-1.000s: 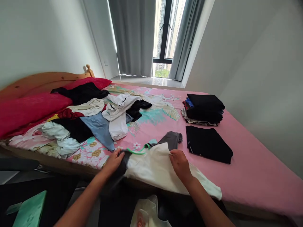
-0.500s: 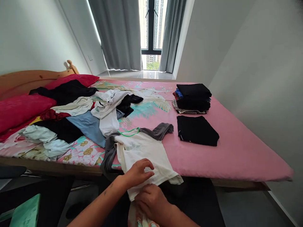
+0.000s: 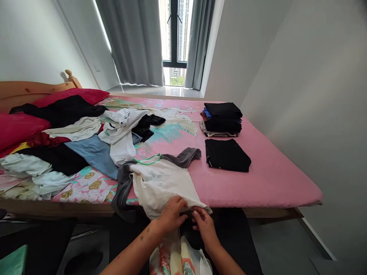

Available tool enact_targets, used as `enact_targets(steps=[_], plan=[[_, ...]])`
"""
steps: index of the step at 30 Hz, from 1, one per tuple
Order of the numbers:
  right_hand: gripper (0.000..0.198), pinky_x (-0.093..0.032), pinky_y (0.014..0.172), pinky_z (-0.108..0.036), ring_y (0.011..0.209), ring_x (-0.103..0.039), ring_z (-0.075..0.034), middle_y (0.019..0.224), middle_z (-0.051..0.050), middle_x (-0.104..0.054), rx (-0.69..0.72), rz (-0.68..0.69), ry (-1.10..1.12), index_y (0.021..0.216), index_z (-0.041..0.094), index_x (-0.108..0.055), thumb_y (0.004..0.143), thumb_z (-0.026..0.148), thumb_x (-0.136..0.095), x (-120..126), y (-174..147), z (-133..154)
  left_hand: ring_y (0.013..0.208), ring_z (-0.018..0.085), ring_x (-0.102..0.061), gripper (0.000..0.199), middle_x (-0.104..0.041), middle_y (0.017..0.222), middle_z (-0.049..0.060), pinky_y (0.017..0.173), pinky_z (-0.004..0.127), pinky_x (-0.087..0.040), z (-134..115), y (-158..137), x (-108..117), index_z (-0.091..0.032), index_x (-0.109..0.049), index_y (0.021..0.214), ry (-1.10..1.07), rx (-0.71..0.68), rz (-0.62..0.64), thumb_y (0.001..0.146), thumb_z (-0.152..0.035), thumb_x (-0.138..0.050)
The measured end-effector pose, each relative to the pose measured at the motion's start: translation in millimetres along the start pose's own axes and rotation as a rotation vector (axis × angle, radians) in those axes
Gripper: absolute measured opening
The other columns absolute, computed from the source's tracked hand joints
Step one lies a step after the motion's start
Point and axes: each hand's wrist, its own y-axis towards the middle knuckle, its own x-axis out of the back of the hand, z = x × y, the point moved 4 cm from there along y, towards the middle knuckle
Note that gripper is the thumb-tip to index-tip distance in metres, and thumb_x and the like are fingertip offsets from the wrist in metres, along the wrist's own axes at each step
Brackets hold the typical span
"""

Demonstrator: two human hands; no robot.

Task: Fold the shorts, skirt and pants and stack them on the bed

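A cream T-shirt [image 3: 163, 183] with grey sleeves and a green neckline lies spread on the bed, its lower edge hanging toward me over the bed's front. My left hand [image 3: 172, 214] is at that lower edge, fingers curled over the cloth and thumb below. At the right corner of the hem, my right hand [image 3: 205, 227] pinches the fabric between bent fingers and thumb. Below both hands, patterned cloth in white, orange and green [image 3: 183, 259] shows near my lap.
A folded black garment [image 3: 228, 154] lies right of the T-shirt, with a stack of folded clothes [image 3: 222, 118] behind it. Loose clothes [image 3: 94, 149] are heaped at the left beside red pillows [image 3: 23, 130]. The pink bed [image 3: 272, 183] ends near a wall on the right.
My right hand has moved up and right from below the shirt to its hem corner. My left hand has come down slightly onto the lower edge. The view has shifted right.
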Motion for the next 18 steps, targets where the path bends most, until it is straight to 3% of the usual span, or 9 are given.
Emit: enact_targets(steps=[4, 7, 12, 15, 18], plan=[[0.046, -0.049, 0.052, -0.023, 0.075, -0.057, -0.018, 0.084, -0.005, -0.061, 0.011, -0.068, 0.155, 0.088, 0.015, -0.062, 0.061, 0.052, -0.068, 7.5, -1.7, 5.6, 0.096, 0.021, -0.048, 0.035, -0.054, 0.103, 0.003, 0.084, 0.033, -0.038, -7.0, 0.0, -5.0, -0.022, -0.054, 0.097, 0.105, 0.055, -0.037, 0.065, -0.02, -0.068], [0.044, -0.048, 0.051, -0.023, 0.074, -0.057, -0.017, 0.085, -0.004, -0.061, -0.075, -0.144, 0.176, 0.089, 0.016, -0.06, 0.059, 0.047, -0.07, 13.0, -5.4, -0.4, 0.097, 0.024, -0.047, 0.038, -0.054, 0.102, 0.003, 0.084, 0.036, -0.036, -13.1, 1.2, -12.4, -0.022, -0.054, 0.097, 0.243, 0.098, -0.027, 0.063, -0.027, -0.071], [0.042, -0.047, 0.057, -0.022, 0.08, -0.058, -0.017, 0.089, -0.004, -0.063, -0.037, -0.053, 0.136, 0.093, 0.016, -0.063, 0.064, 0.046, -0.07, 5.5, -6.2, 5.1, 0.097, 0.026, -0.047, 0.034, -0.055, 0.102, 0.005, 0.082, 0.038, -0.033, -18.7, 4.7, -23.1, -0.022, -0.055, 0.096, 0.39, 0.129, -0.051, 0.066, -0.03, -0.068], [0.034, -0.048, 0.067, -0.024, 0.077, -0.056, -0.015, 0.083, -0.003, -0.063, 0.096, 0.019, 0.162, 0.084, 0.015, -0.064, 0.071, 0.046, -0.066, -1.2, -9.1, 19.0, 0.095, 0.025, -0.048, 0.026, -0.057, 0.099, 0.005, 0.08, 0.037, -0.033, -18.7, 5.5, -20.3, -0.021, -0.056, 0.092, 0.336, 0.14, -0.099, 0.069, -0.029, -0.064], [0.031, -0.047, 0.074, -0.025, 0.081, -0.056, -0.016, 0.085, -0.004, -0.064, 0.185, 0.07, 0.15, 0.083, 0.016, -0.065, 0.076, 0.046, -0.063, -1.6, -15.2, 30.8, 0.086, 0.02, -0.051, 0.01, -0.059, 0.088, 0.004, 0.077, 0.032, -0.034, -15.7, 6.4, -12.0, -0.019, -0.059, 0.083, 0.085, 0.114, -0.07, 0.075, -0.024, -0.055]])
